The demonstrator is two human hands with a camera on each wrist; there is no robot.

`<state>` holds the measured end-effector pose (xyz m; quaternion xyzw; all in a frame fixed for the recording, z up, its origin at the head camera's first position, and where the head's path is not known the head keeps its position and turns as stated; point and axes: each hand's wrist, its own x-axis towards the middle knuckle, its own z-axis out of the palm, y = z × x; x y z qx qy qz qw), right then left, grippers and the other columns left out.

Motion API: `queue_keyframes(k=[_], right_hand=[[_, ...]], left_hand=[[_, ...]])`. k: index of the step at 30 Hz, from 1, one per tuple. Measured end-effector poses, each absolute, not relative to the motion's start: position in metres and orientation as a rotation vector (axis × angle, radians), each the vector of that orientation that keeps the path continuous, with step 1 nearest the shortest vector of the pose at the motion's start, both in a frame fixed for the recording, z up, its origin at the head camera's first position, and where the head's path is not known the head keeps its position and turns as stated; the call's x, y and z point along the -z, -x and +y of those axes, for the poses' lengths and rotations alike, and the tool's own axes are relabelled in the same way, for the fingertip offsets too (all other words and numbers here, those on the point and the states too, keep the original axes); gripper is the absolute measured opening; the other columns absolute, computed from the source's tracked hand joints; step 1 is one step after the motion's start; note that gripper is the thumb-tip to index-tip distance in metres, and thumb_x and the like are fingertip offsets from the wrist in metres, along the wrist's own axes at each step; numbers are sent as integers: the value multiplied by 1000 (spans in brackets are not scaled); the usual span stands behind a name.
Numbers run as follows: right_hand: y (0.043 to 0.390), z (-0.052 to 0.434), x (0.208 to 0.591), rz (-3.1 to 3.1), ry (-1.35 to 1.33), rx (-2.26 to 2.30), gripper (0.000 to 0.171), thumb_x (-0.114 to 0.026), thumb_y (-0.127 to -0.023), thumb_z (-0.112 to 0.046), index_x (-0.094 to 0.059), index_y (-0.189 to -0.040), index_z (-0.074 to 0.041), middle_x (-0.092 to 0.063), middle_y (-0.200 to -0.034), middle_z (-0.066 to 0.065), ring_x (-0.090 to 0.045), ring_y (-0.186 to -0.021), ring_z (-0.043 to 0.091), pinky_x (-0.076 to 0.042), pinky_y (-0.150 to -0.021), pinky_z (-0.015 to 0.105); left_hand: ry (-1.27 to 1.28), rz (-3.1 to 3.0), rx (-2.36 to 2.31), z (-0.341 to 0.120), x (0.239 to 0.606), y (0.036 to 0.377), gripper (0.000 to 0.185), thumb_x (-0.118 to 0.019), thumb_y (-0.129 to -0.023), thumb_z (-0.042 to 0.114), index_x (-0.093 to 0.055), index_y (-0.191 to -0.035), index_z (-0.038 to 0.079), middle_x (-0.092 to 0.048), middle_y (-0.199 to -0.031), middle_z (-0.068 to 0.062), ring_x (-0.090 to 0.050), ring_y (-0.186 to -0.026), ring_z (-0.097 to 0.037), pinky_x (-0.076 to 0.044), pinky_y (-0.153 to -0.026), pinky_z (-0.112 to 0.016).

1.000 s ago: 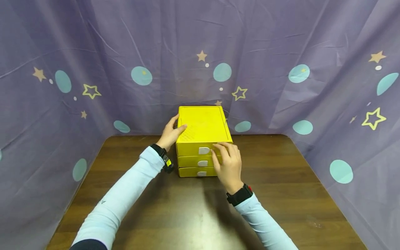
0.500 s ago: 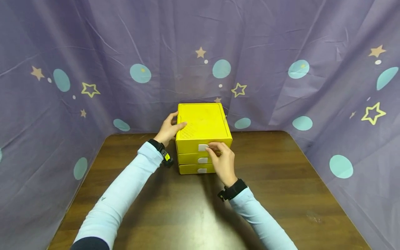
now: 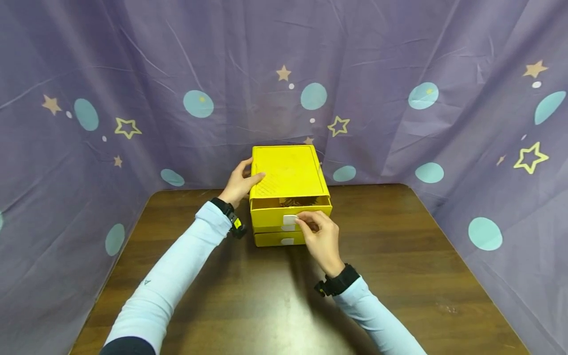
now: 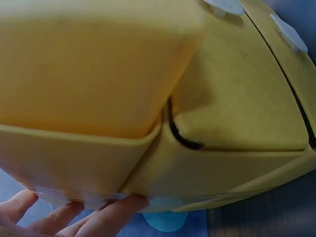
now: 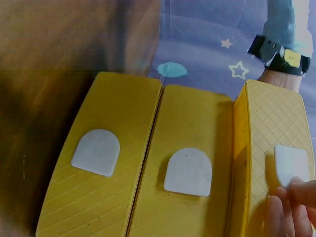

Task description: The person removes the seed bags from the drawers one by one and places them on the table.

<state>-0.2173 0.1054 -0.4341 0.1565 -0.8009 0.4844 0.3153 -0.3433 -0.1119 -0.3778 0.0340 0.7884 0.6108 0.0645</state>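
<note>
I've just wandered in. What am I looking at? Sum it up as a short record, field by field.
Main object: yellow drawer unit with three drawers
Top drawer: partly open, something dark inside, too unclear to name
Middle drawer: closed
Bottom drawer: closed
Left hand: rests on the unit, thumb on top, fingers at its left side
Right hand: pinches the top drawer's white tab
Surface: brown table
Backdrop: purple curtain with stars and ovals
</note>
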Motion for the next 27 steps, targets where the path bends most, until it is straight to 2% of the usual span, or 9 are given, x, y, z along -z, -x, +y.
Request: queue_keyframes(k=[5,13,20,27], right_hand=[[197,109,434,-2085,-443,-1278,9,-73,-79,-11,-73,-89,-10,-66,-83,-1,-62,-71,11,-50,-64,15],[150,108,411,-1991,-558,-1283,18,-75,-69,11,-72,-84,2,-66,-78,9,-64,-66,19,-52,-61,18],[123,110,404,-1997,-586,-1276,23,-74,-66,16,-71,-83,2,-65,-77,8,-63,-66,18,-51,-61,18],[110,111,412,-1999,-589,-1276,25,-74,-64,17,-71,-83,1,-65,-76,6,-63,-66,16,-51,-61,18]], left_hand=[[-93,2384,-1842,-111,380,345,73,-65,-85,40,-24,-146,31,-37,-140,-10,-56,-105,-27,-53,-70,-41],[-94,2363,-1860,-110,376,343,73,-65,-86,37,-24,-146,31,-38,-139,-11,-56,-104,-29,-54,-68,-41],[-112,2346,-1870,-112,375,345,74,-65,-85,39,-23,-146,32,-35,-141,-12,-55,-107,-29,-53,-70,-42],[-106,2346,-1867,-113,378,346,75,-65,-85,40,-22,-146,32,-36,-140,-11,-56,-105,-29,-54,-70,-42]])
